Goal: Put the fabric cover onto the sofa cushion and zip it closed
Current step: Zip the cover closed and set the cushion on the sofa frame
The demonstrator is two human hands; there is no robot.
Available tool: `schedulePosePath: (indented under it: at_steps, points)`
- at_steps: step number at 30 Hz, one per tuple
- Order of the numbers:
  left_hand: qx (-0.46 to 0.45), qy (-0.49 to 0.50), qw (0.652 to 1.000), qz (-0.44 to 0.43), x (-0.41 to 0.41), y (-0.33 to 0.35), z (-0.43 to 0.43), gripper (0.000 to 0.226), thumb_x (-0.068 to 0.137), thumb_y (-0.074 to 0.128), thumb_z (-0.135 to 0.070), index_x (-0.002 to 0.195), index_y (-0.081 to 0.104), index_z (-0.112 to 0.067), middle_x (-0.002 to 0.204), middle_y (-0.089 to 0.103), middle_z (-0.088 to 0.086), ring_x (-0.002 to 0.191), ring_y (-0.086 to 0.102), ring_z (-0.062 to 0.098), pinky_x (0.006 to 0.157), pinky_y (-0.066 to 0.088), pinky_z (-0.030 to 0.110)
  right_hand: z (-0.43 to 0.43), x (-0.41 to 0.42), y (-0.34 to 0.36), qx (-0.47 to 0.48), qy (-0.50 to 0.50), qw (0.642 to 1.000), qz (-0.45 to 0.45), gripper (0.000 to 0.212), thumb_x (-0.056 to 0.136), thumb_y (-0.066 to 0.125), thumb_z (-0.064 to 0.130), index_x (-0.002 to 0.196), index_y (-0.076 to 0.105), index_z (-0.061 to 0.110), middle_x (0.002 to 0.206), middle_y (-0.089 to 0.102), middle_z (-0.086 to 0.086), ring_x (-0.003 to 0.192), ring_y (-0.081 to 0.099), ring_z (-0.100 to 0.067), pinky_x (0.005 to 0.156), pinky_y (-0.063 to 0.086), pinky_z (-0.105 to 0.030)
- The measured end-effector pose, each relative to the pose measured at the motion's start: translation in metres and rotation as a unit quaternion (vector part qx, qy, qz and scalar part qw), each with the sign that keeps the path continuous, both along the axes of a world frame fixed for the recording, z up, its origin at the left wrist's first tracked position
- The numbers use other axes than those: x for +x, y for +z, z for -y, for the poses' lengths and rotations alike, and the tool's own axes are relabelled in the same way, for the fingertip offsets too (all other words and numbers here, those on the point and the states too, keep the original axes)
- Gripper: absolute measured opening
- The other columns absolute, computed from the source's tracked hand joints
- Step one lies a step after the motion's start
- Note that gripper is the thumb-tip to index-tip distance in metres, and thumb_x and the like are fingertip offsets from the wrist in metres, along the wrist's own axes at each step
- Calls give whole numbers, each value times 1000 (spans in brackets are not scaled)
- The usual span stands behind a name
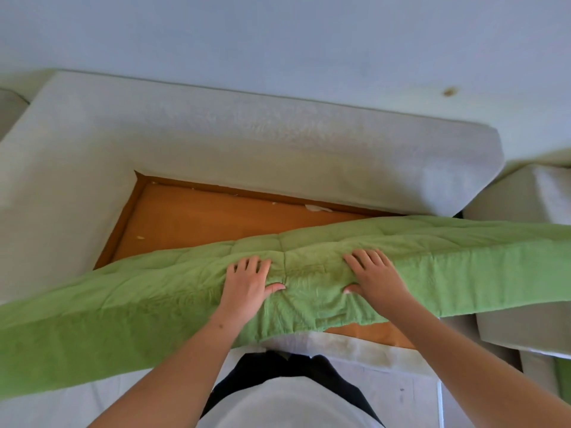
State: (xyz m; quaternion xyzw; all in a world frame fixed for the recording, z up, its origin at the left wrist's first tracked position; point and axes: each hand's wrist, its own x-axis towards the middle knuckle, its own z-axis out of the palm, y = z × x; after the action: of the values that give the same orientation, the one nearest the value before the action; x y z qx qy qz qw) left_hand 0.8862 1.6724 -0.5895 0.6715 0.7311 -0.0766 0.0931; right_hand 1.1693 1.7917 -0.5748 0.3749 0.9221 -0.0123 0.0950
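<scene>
Green quilted sofa cushion (129,307), long and slab-shaped, stretches across the whole head view from the near left corner to the far right edge. It sits slightly tilted, its left end nearer to me. It lies over the near part of the orange wooden seat base (216,223) of the pale grey fabric sofa (247,143), whose backrest runs along the far side and whose armrest runs down the left.

My left hand (247,282) grips the cushion near its middle, fingers spread over the top edge and thumb pressed into the near face. My right hand (375,279) holds it the same way just to the right, fingers on top and thumb dug into the near side. The fabric bunches into creases between my two thumbs.

A few small white scraps (315,207) lie on the base along the foot of the backrest. To the right stands another pale upholstered section (525,196). Behind the sofa is a plain blue-grey wall (278,35), and my white shirt (293,406) shows at the near edge.
</scene>
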Motion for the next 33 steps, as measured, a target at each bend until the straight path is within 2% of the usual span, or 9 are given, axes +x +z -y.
schedulePosePath:
  at_steps: [5, 11, 14, 17, 19, 25, 28, 30, 33]
  points:
    - [28, 122, 992, -18, 19, 8, 10, 82, 89, 26, -77, 124, 54, -8, 113, 57, 12, 106, 51, 32, 98, 40, 47, -28, -21, -3, 5, -5, 999, 46, 68, 79, 38, 65, 116, 55, 11, 105, 56, -6, 98, 56, -27, 89, 46, -38]
    - [66, 169, 981, -68, -43, 5, 23, 107, 68, 34, -95, 125, 50, -6, 110, 52, 12, 106, 48, 31, 107, 30, 51, -65, -28, -8, -2, 48, 996, 72, 72, 82, 18, 74, 116, 48, 17, 107, 61, 1, 98, 59, -20, 83, 47, -32]
    - [68, 199, 976, -60, -59, 4, 31, 91, 72, 37, -92, 103, 53, -8, 92, 50, 6, 88, 46, 25, 90, 39, 41, -76, -37, -2, -22, 49, 996, 73, 76, 75, 12, 78, 107, 48, 19, 93, 61, 6, 83, 60, -16, 65, 47, -28]
    - [9, 129, 991, -27, -79, 5, 14, 85, 75, 18, -93, 75, 54, -16, 61, 47, -6, 56, 46, 14, 56, 44, 29, -76, -40, 3, -67, 50, 991, 100, 74, 71, 17, 81, 100, 48, 20, 80, 59, 7, 73, 61, -16, 55, 47, -30]
    - [-33, 71, 997, -11, -93, 8, 2, 89, 73, 9, -94, 69, 58, -20, 47, 44, -11, 39, 46, 5, 36, 41, 22, -74, -38, 11, -92, 70, 985, 128, 76, 70, 20, 83, 101, 49, 20, 78, 60, 5, 73, 62, -18, 55, 45, -30]
    - [29, -4, 997, 66, -118, 44, -1, 88, 79, 20, -88, 82, 71, -16, 42, 46, -12, 32, 40, 3, 33, 41, 22, -69, -31, 68, -93, 111, 982, 119, 82, 67, 18, 89, 101, 55, 24, 79, 61, 6, 72, 61, -13, 59, 44, -27]
    - [100, -36, 994, 40, -139, 84, -26, 78, 86, 17, -83, 53, 53, -22, 37, 34, -14, 29, 29, 1, 29, 26, 15, -82, -39, 98, -27, 141, 986, 84, 89, 66, 2, 91, 100, 54, 28, 79, 60, 7, 71, 60, -11, 57, 39, -25]
    - [130, -64, 989, 31, -148, 113, -47, 71, 90, 16, -78, 47, 36, -25, 35, 25, -15, 28, 21, 0, 32, 16, 12, -94, -41, 121, 17, 147, 987, 59, 99, 61, -13, 89, 102, 54, 29, 81, 62, 8, 76, 63, -12, 60, 40, -25]
    - [144, -91, 985, 14, -155, 153, -85, 72, 89, 14, -77, 47, 39, -23, 36, 37, -10, 29, 33, 5, 32, 28, 21, -110, -35, 155, 79, 121, 989, 40, 107, 64, -26, 82, 100, 59, 30, 78, 65, 7, 74, 66, -13, 59, 41, -26]
